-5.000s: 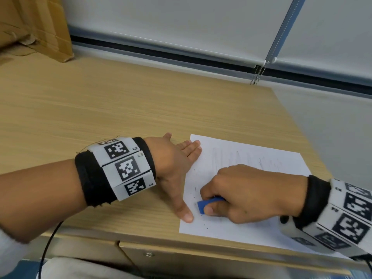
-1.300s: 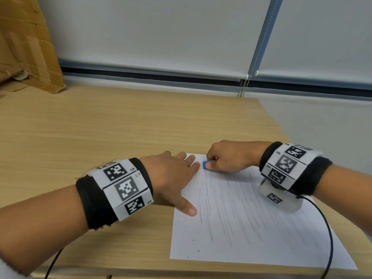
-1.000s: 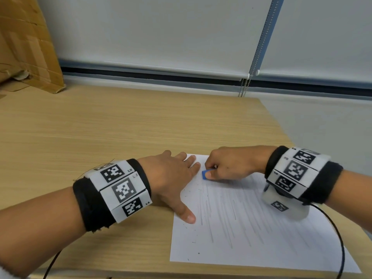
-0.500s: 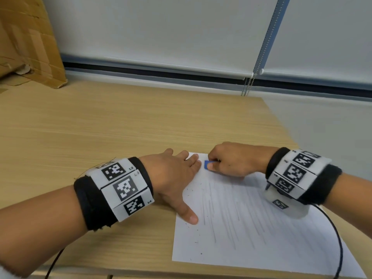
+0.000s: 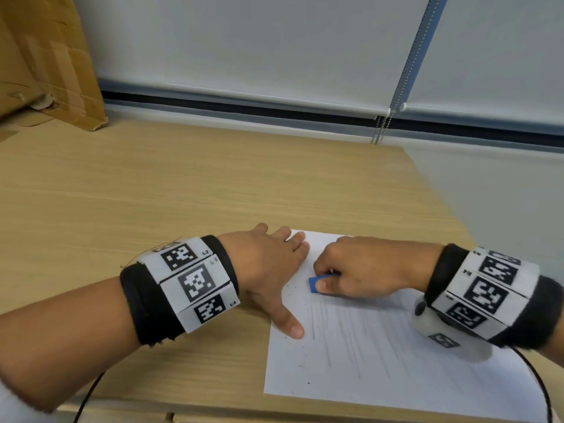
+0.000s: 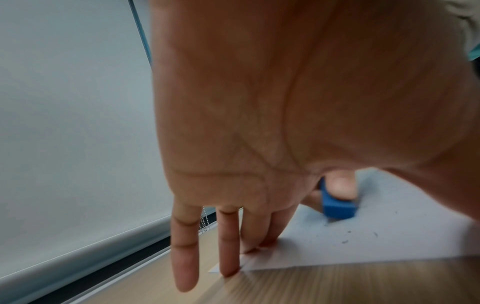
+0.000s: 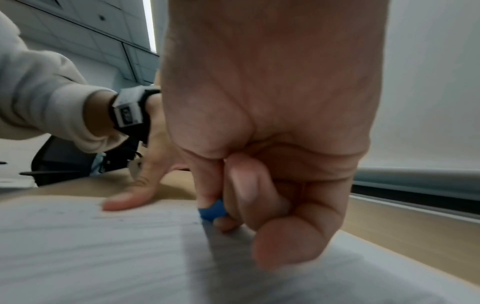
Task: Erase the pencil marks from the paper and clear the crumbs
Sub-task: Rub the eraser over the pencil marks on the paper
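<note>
A white paper (image 5: 381,361) with faint grey pencil strokes lies at the near right of the wooden desk (image 5: 152,193). My right hand (image 5: 357,270) pinches a small blue eraser (image 5: 314,283) and presses it onto the paper's upper left part; the eraser (image 6: 337,207) shows under the thumb in the left wrist view and between the fingertips as the eraser (image 7: 213,209) in the right wrist view. My left hand (image 5: 271,270) lies flat with straight fingers on the paper's left edge, thumb spread toward me. Dark crumbs (image 5: 293,288) speckle the paper's left side.
A cardboard box (image 5: 39,62) stands at the far left of the desk. A lowered window blind (image 5: 244,50) with a bead chain (image 5: 380,129) runs behind. The desk's right edge (image 5: 436,193) lies just beyond the paper. A black cable (image 5: 537,380) trails from my right wrist.
Over the last second my right hand has rubbed the eraser back and forth near the paper's top left; it now sits slightly nearer me. The left hand stays put.
</note>
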Motion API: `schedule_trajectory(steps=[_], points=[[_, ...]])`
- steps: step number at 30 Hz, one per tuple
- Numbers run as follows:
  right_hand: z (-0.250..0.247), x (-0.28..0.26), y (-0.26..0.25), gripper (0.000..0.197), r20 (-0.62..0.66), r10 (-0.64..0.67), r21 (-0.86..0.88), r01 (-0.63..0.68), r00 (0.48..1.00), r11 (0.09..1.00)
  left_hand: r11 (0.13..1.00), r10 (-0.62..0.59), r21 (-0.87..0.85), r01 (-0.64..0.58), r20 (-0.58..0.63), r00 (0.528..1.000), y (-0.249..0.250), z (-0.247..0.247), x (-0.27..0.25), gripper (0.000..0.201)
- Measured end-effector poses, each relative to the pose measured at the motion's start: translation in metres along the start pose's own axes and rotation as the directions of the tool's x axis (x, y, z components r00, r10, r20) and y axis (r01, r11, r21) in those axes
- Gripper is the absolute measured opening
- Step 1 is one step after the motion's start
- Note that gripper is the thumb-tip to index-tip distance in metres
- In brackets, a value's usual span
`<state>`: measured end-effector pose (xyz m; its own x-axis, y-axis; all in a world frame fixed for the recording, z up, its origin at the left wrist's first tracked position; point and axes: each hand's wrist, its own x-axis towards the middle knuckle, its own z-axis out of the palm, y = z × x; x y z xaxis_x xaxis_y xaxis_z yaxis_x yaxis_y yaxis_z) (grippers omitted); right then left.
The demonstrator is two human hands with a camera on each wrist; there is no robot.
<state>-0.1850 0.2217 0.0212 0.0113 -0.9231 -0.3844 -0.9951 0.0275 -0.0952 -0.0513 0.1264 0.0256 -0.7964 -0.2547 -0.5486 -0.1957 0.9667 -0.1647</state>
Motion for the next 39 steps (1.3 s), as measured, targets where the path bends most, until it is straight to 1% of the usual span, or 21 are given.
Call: schedule_trajectory(steps=[2, 4, 5, 8, 9, 11, 13, 14, 15, 19, 21, 23, 25, 28, 29, 30, 32, 34, 36, 38, 39], points=[[-0.006, 0.008, 0.01, 0.038, -0.055, 0.068, 0.006, -0.068, 0.996, 0.998, 1.0, 0.002, -0.003, -0.002, 0.003, 1.0, -0.001, 0.0, 0.0, 0.127], [-0.007, 0.011, 0.015, 0.037, -0.075, 0.109, 0.026, -0.107, 0.991, 0.994, 1.0, -0.002, -0.009, 0.002, 0.008, 1.0, -0.001, 0.001, 0.001, 0.128], [-0.004, 0.008, 0.013, 0.037, -0.061, 0.097, 0.029, -0.096, 0.993, 0.995, 1.0, -0.003, -0.01, 0.003, 0.008, 1.0, -0.001, 0.002, 0.001, 0.128], [0.005, -0.005, -0.002, 0.036, 0.03, -0.003, 0.027, 0.002, 1.0, 1.0, 1.0, -0.003, 0.0, 0.003, 0.01, 1.0, 0.0, 0.0, 0.001, 0.128], [0.005, -0.006, -0.005, 0.036, 0.04, -0.019, 0.019, 0.018, 0.999, 1.0, 1.0, -0.003, 0.004, 0.003, 0.013, 1.0, 0.0, 0.0, 0.001, 0.128], [-0.002, 0.001, 0.001, 0.036, 0.008, 0.019, -0.005, -0.019, 1.0, 1.0, 1.0, -0.004, 0.001, 0.004, 0.021, 1.0, 0.001, -0.001, 0.001, 0.128], [-0.007, 0.007, 0.009, 0.037, -0.047, 0.083, 0.016, -0.082, 0.995, 0.996, 1.0, -0.011, -0.005, 0.011, 0.024, 1.0, 0.0, -0.001, 0.001, 0.128], [-0.006, 0.006, 0.011, 0.038, -0.06, 0.091, 0.026, -0.089, 0.994, 0.996, 1.0, -0.012, -0.008, 0.013, 0.023, 1.0, 0.0, 0.0, 0.001, 0.128], [-0.003, 0.003, 0.009, 0.037, -0.057, 0.078, 0.031, -0.076, 0.995, 0.997, 1.0, -0.011, -0.009, 0.011, 0.02, 1.0, 0.0, 0.0, 0.001, 0.128], [0.005, -0.012, -0.006, 0.035, 0.025, -0.004, -0.007, 0.004, 1.0, 1.0, 1.0, -0.004, 0.002, 0.004, 0.012, 1.0, 0.0, 0.0, 0.002, 0.129], [-0.002, -0.005, -0.004, 0.037, -0.004, 0.032, -0.029, -0.033, 0.999, 0.999, 1.0, -0.009, -0.004, 0.009, 0.022, 1.0, 0.0, 0.001, 0.002, 0.132], [-0.005, -0.001, 0.0, 0.038, -0.047, 0.071, -0.008, -0.071, 0.996, 0.997, 1.0, -0.014, -0.011, 0.014, 0.025, 1.0, -0.001, 0.001, 0.002, 0.133], [0.002, -0.006, -0.005, 0.036, -0.042, 0.033, -0.002, -0.033, 0.999, 0.999, 1.0, -0.014, -0.008, 0.014, 0.02, 1.0, 0.0, 0.002, 0.001, 0.134], [0.011, -0.022, -0.021, 0.032, 0.058, -0.08, 0.024, 0.078, 0.995, 0.997, 1.0, -0.012, -0.001, 0.012, 0.022, 1.0, 0.001, 0.001, 0.001, 0.134], [0.009, -0.022, -0.023, 0.032, 0.067, -0.086, 0.009, 0.086, 0.994, 0.996, 1.0, -0.01, 0.001, 0.01, 0.017, 1.0, 0.001, 0.0, 0.001, 0.134], [0.005, -0.018, -0.024, 0.033, 0.051, -0.074, -0.017, 0.075, 0.996, 0.997, 1.0, -0.01, 0.001, 0.01, 0.016, 1.0, 0.0, 0.0, 0.001, 0.134], [-0.001, -0.009, -0.019, 0.035, -0.012, -0.011, -0.037, 0.01, 1.0, 0.999, 1.0, -0.014, -0.008, 0.015, 0.015, 1.0, 0.0, 0.0, 0.001, 0.133], [0.001, -0.008, -0.016, 0.034, -0.037, 0.023, -0.021, -0.024, 0.999, 0.999, 1.0, -0.018, -0.013, 0.018, 0.018, 1.0, 0.001, 0.001, 0.001, 0.132], [0.007, -0.016, -0.02, 0.029, -0.004, -0.033, -0.021, 0.033, 0.999, 0.999, 1.0, -0.015, -0.014, 0.015, 0.02, 1.0, 0.001, 0.001, 0.002, 0.133], [0.009, -0.026, -0.028, 0.028, 0.067, -0.096, -0.026, 0.098, 0.993, 0.995, 1.0, -0.013, -0.013, 0.014, 0.023, 1.0, 0.001, 0.001, 0.002, 0.134], [0.007, -0.026, -0.03, 0.029, 0.088, -0.1, -0.033, 0.103, 0.991, 0.994, 1.0, -0.014, -0.013, 0.014, 0.022, 1.0, 0.001, 0.001, 0.002, 0.134]])
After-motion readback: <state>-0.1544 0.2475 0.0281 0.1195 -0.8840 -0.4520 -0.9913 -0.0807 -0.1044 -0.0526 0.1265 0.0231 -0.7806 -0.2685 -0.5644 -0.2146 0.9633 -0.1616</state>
